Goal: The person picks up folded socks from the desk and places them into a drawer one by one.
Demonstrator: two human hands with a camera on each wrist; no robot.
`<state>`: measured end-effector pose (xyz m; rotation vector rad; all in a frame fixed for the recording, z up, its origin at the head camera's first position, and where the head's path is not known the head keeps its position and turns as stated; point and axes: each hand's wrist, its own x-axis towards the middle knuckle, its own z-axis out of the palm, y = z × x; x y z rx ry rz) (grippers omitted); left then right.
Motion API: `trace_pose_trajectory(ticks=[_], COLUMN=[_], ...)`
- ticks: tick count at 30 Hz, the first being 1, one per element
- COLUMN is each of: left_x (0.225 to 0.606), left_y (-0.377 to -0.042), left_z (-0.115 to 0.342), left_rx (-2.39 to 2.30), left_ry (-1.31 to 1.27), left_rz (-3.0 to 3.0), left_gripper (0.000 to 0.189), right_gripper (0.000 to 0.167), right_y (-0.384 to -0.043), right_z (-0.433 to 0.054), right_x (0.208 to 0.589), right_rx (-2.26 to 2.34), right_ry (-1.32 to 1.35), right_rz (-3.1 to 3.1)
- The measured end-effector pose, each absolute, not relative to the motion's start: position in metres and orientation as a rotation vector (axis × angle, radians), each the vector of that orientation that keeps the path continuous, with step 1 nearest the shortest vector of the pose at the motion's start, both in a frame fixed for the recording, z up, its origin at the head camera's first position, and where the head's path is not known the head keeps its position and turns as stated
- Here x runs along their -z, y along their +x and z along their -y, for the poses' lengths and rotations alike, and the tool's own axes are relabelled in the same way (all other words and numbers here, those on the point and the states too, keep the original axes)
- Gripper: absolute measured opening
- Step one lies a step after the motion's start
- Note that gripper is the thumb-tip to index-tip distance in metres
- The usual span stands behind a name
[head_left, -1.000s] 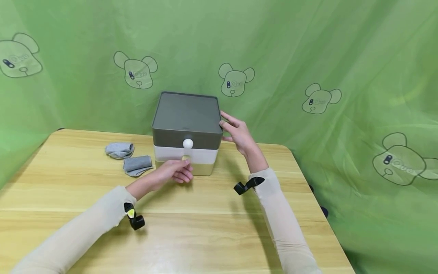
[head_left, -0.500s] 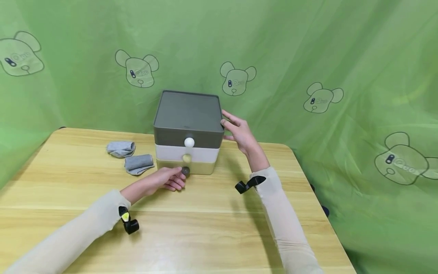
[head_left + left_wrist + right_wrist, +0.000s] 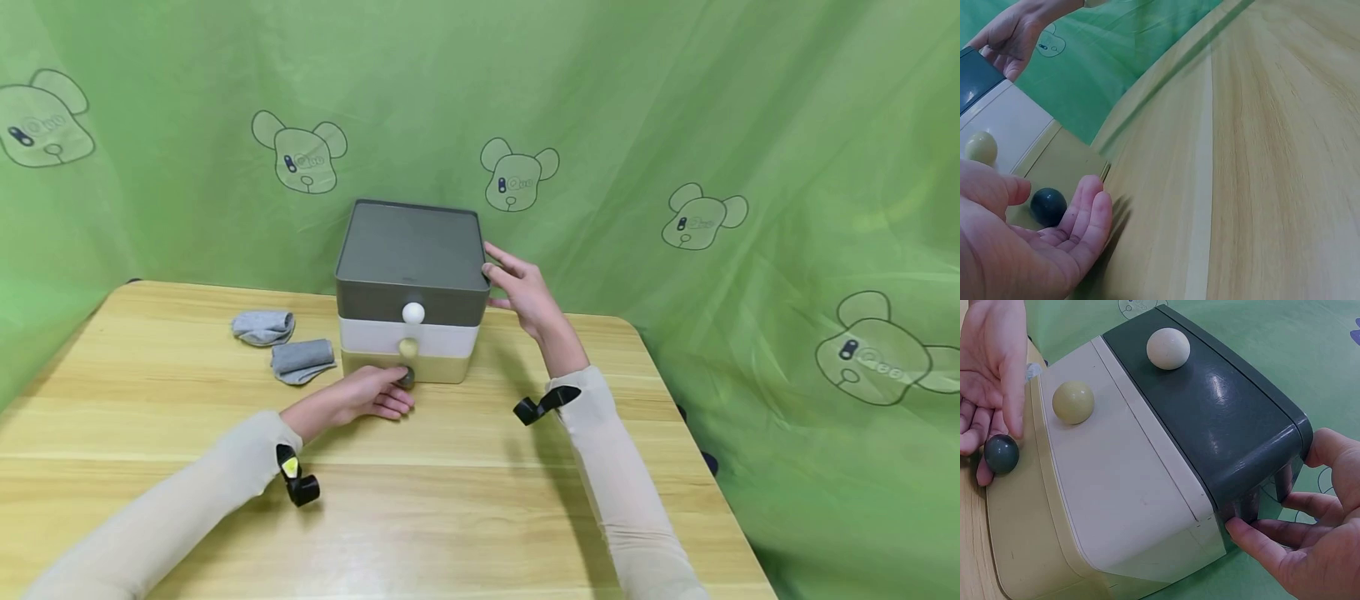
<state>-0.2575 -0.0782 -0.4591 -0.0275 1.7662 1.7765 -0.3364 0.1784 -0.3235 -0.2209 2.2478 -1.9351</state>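
A stacked drawer box (image 3: 412, 242) with a dark grey top tier, a white middle tier and a beige bottom tier stands at the back of the table. Its drawers look closed. My left hand (image 3: 367, 393) is at the bottom drawer's dark round knob (image 3: 1049, 207). In the left wrist view the thumb and fingers lie on either side of this knob, a small gap showing at the thumb. My right hand (image 3: 527, 296) rests spread fingers against the right side of the dark top tier, its thumb at the upper edge. The beige knob (image 3: 1073, 402) and white knob (image 3: 1168, 349) are untouched.
Two folded grey cloths (image 3: 262, 327) lie left of the drawer box, the nearer cloth (image 3: 302, 361) close to its front corner. A green curtain (image 3: 600, 100) with bear faces hangs behind the wooden table (image 3: 465, 517).
My left hand has gone down from the beige middle knob to the dark bottom knob, then shifted slightly right towards it. The right hand stays on the box's side.
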Motion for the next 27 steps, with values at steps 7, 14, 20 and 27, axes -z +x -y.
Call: trace_pose_trajectory(ticks=[7, 14, 20, 27], left_x=[0.463, 0.465, 0.464, 0.462], left_y=[-0.258, -0.255, -0.253, -0.248], left_z=[0.076, 0.075, 0.076, 0.078], left_rx=[-1.818, -1.808, -1.788, -1.746], left_ry=[-0.027, -0.008, -0.001, 0.043], left_rz=[-1.761, -1.824, -1.857, -1.889], left_gripper=[0.043, 0.044, 0.044, 0.043], right_gripper=[0.054, 0.053, 0.054, 0.054], right_y=[-0.337, -0.337, -0.335, -0.331], right_z=[-0.179, -0.179, -0.18, -0.183], right_x=[0.323, 0.324, 0.322, 0.321], right_rx=[1.931, 1.937, 1.93, 1.931], right_ry=[-0.229, -0.233, -0.227, -0.211], right_rz=[-2.248, -2.242, -2.231, -2.201])
